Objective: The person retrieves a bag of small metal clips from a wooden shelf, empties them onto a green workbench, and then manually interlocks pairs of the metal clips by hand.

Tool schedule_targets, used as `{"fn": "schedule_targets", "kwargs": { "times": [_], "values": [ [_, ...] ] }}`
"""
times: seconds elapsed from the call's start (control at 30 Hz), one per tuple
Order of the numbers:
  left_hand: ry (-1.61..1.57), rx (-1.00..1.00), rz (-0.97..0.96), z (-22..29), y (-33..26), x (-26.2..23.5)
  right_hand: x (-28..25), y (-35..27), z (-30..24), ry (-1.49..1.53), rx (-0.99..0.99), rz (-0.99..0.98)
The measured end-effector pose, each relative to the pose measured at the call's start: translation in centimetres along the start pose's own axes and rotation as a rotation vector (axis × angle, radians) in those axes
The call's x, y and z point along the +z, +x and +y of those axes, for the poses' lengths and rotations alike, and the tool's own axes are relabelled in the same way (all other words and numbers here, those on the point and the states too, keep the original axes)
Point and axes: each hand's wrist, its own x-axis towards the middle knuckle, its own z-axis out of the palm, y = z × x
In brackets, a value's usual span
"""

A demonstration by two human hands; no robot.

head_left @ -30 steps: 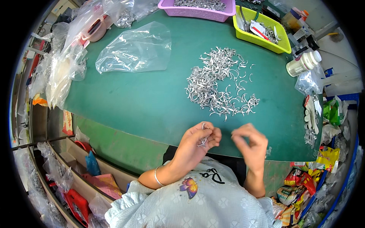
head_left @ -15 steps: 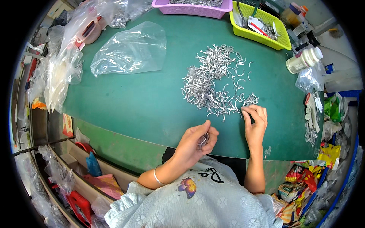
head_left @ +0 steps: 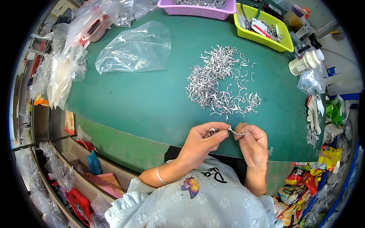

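Note:
Between my two hands, just short of the pile, is a thin curved silver metal piece [head_left: 238, 133]. My right hand [head_left: 254, 147] pinches its right end between thumb and fingers. At its left end are the thumb and forefinger of my left hand [head_left: 200, 141]. Several more curved metal pieces [head_left: 212, 132] are tucked in the curled fingers of that left hand, partly hidden. Beyond both hands, a loose pile of curved silver metal pieces [head_left: 205, 85] lies on the green tabletop [head_left: 129, 98], with stray ones along its right side.
A clear plastic bag [head_left: 135, 51] lies flat at the back left. Along the far edge stand a purple basket [head_left: 197, 12] and a yellow-green basket [head_left: 262, 37], both holding metal parts. A white bottle [head_left: 306, 62] and a glove [head_left: 311, 114] lie on the right. Open drawers [head_left: 83, 171] are at lower left.
My right hand has drawn back from the pile with a curved metal piece. My left hand has moved slightly forward and right to meet it, its thumb and forefinger now at the piece's end.

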Motion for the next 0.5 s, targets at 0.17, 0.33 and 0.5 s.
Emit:
{"fn": "schedule_targets", "kwargs": {
  "times": [0.17, 0.33, 0.5],
  "values": [
    [0.006, 0.034, 0.019, 0.3, -0.2, 0.5, 0.9, -0.4, -0.1, 0.078, 0.087, 0.017],
    [0.086, 0.086, 0.024, 0.4, -0.8, 0.7, 1.6, -0.5, -0.5, 0.269, 0.222, 0.039],
    [0.087, 0.137, 0.021, 0.8, -1.3, 1.0, 2.2, -0.9, -0.2, 0.310, 0.281, 0.053]
  ]
}}
